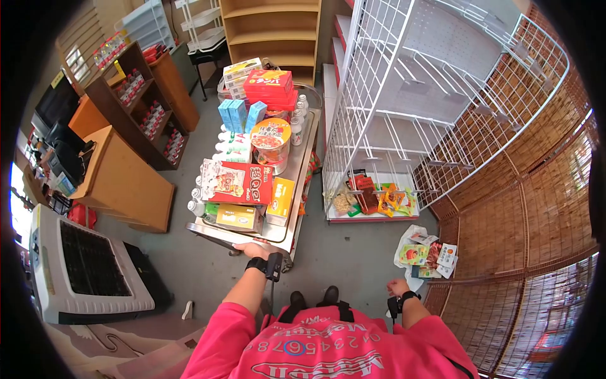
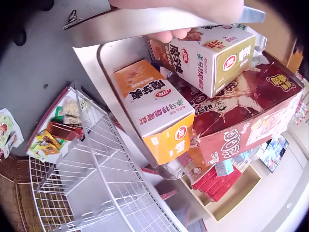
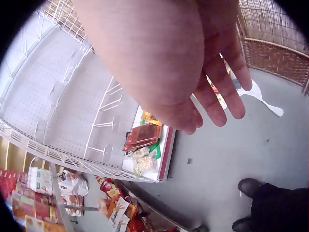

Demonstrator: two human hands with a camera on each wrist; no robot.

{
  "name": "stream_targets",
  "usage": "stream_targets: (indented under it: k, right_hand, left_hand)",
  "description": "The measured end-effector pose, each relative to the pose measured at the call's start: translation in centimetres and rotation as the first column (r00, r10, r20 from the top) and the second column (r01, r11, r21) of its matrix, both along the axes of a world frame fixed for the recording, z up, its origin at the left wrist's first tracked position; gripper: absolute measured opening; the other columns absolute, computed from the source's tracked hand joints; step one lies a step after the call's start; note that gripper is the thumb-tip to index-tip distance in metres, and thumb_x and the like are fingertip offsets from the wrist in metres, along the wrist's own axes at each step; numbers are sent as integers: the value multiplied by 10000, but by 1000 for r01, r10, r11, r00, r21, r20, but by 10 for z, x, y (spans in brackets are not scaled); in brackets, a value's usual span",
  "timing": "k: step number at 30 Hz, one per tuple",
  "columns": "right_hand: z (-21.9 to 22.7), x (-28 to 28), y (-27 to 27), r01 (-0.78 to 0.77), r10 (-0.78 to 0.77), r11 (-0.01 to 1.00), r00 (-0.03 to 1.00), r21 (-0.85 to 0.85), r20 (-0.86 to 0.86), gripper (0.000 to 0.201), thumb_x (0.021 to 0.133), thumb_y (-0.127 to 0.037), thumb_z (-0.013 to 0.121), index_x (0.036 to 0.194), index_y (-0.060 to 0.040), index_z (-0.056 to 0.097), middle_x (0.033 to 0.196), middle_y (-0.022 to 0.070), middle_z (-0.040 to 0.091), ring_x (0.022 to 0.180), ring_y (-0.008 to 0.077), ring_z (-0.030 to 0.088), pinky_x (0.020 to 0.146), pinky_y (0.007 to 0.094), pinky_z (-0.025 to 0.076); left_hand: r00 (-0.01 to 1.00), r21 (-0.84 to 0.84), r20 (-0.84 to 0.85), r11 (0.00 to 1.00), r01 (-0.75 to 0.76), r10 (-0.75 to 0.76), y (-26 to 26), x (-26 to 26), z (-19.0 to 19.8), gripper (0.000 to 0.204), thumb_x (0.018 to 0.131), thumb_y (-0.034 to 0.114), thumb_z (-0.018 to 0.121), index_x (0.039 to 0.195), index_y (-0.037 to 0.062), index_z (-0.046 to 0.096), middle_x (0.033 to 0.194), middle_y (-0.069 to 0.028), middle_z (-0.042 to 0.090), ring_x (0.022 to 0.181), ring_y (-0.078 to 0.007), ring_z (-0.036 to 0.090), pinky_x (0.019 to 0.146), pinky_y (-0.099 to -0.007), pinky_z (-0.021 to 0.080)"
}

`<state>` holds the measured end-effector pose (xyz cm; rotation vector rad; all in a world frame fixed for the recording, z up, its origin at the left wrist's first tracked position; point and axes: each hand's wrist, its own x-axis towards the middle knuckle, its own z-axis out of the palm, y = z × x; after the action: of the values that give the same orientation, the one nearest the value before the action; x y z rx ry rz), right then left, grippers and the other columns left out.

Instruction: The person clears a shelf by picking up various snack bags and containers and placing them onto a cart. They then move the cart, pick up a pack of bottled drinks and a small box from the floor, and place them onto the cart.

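Note:
The left hand (image 1: 254,250) holds the near metal edge of a loaded cart (image 1: 208,235); in the left wrist view its fingertips (image 2: 169,36) show curled under the cart's metal rim (image 2: 140,24). Close to that hand stand two yellow boxes (image 1: 279,202) and a large red box (image 1: 237,182). Behind them are a noodle cup (image 1: 271,140), blue cartons (image 1: 235,115), red boxes (image 1: 270,87) and white bottles (image 1: 297,129). The right hand (image 1: 398,288) hangs at the person's side, holding nothing, its fingers loosely spread in the right wrist view (image 3: 212,82).
A white wire rack (image 1: 404,120) with hooks stands right of the cart, snack packets (image 1: 391,199) on its bottom shelf. A plastic bag with packets (image 1: 413,254) lies on the floor beside a woven screen (image 1: 499,234). To the left are an air cooler (image 1: 95,268) and wooden counter (image 1: 126,183).

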<state>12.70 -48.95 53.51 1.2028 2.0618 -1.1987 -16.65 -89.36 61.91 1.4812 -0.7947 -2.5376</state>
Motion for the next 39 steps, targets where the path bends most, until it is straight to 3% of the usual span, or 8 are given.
stream_targets:
  k: [8,9,15,20,22,26,30,39]
  right_hand:
    - [5,-25,-19,-79,79,997,997,12,-20,167,767,-147,546,826,4,587,695,76,597,553,163,574,492,263,468]
    - [-18,-35,-12,-287,300,951,948,117,-105,172,770,-155,538,805,7,585,693,78,597,560,153,567,508,272,459]
    - [58,-195,-121,-591,652,756,637,283,-411,244,781,-211,556,944,-33,588,883,125,622,794,225,602,693,315,469]
    - [75,-283,-217,-615,643,751,600,238,-477,342,782,-240,503,1001,21,535,898,207,591,838,340,567,735,370,454]
    - [50,-298,-237,-503,552,832,707,234,-442,388,797,-287,463,957,65,501,934,276,547,899,398,522,787,438,411]
    - [-12,-317,-267,-181,142,981,917,-73,-372,543,836,-392,421,1068,99,442,1021,312,505,996,404,486,842,393,389]
    - [-15,-308,-274,-54,-33,981,902,-189,-430,613,851,-444,373,1118,107,404,1070,306,485,1042,393,463,866,371,373]
    - [-34,-304,-267,-238,191,968,904,-78,-382,618,867,-473,310,1011,113,441,956,340,509,959,429,486,826,433,379]
  left_hand:
    - [999,83,-39,996,14,-11,-1,-1,-9,611,786,672,189,627,101,334,494,-12,363,411,-165,342,414,-280,344]
    - [999,87,-39,996,17,-13,-1,-1,-10,611,786,672,189,627,101,334,494,-12,363,411,-165,342,414,-280,344]
    - [994,89,-84,993,71,-63,-4,6,-11,628,765,702,154,674,111,346,506,-15,363,410,-172,353,411,-290,369]
    - [964,133,-241,980,147,-112,-11,14,-5,646,758,711,163,796,129,441,571,7,403,462,-145,389,438,-266,392]
    - [936,23,-244,963,267,-254,-23,21,-22,658,771,673,226,1069,137,467,962,-20,538,830,-183,513,690,-334,441]
    - [914,-162,-59,907,388,-402,-36,28,14,628,797,618,233,1197,164,401,1243,-54,407,1116,-241,381,866,-406,350]
    - [975,-299,-41,934,196,-218,-84,6,1,674,791,622,328,1168,65,379,1133,-96,459,981,-232,467,798,-390,406]
    - [973,-540,21,816,205,-230,-145,-60,-35,538,803,568,421,951,51,441,670,-52,464,549,-149,460,499,-274,423]
